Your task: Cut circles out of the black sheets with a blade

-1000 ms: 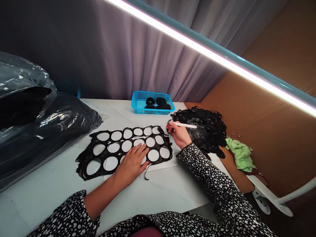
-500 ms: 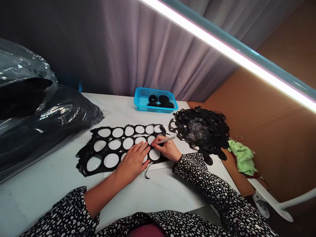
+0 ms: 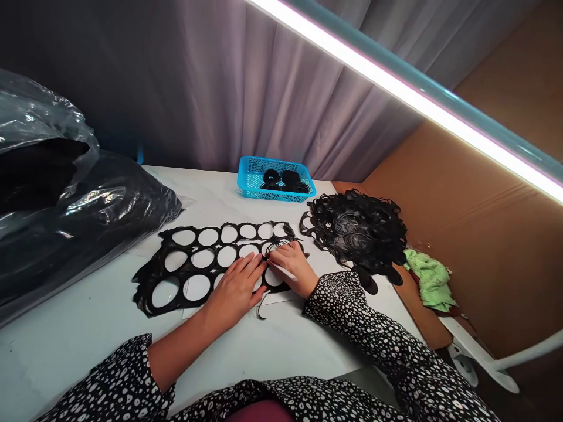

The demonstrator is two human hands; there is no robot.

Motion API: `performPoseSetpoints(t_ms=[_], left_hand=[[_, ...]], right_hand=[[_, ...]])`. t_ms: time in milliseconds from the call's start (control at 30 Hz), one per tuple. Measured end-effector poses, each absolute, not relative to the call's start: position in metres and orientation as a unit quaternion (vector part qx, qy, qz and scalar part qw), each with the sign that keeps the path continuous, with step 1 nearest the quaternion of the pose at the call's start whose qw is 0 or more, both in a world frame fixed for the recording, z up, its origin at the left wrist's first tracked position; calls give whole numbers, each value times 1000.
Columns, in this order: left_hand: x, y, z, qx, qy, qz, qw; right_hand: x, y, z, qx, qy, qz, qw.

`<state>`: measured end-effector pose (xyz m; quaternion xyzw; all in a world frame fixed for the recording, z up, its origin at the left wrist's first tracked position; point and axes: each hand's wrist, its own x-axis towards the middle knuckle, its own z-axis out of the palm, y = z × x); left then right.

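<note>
A black sheet of thin material (image 3: 179, 249) with rows of round holes lies on white paper. Its left edge is ragged. My left hand (image 3: 235, 281) rests flat on the sheet's lower middle, fingers stretched out and holding nothing. Close to its fingertips, my right hand (image 3: 292, 264) is closed around a slim pale stick-like tool (image 3: 284, 272), which slants across the palm. Its fingertips are at the sheet's right part, where thin black strands (image 3: 278, 245) stand up; whether they are pinched I cannot tell. A loose curved black strip (image 3: 260, 308) lies below my left fingers.
A blue basket (image 3: 246, 192) holding black round pieces stands at the back. To the right are a heap of black scraps (image 3: 358, 228) and a green cloth (image 3: 431, 278). A large plastic bag (image 3: 109, 205) takes up the left side. A bright tube lamp (image 3: 396, 94) crosses overhead.
The tool in my right hand has swung from pointing up and right to slanting down across the palm. Black strands now rise by those fingers. My left hand stays on the sheet.
</note>
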<state>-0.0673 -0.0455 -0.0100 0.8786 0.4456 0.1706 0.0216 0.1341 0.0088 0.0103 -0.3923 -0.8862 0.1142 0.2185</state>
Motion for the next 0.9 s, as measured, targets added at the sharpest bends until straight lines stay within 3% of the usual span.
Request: performPoseSetpoints(t_ms=[133, 267, 433, 900], left_hand=[[-68, -45, -9, 880, 444, 170, 21], [-68, -46, -8, 878, 449, 165, 23], [-68, -46, -3, 877, 453, 156, 32], [-65, -45, 5, 880, 449, 150, 32]], right_hand=[[151, 34, 22, -468, -834, 87, 279], [165, 47, 32, -505, -737, 265, 363], [149, 24, 21, -445, -722, 412, 334], [140, 18, 10, -411, -750, 397, 333]])
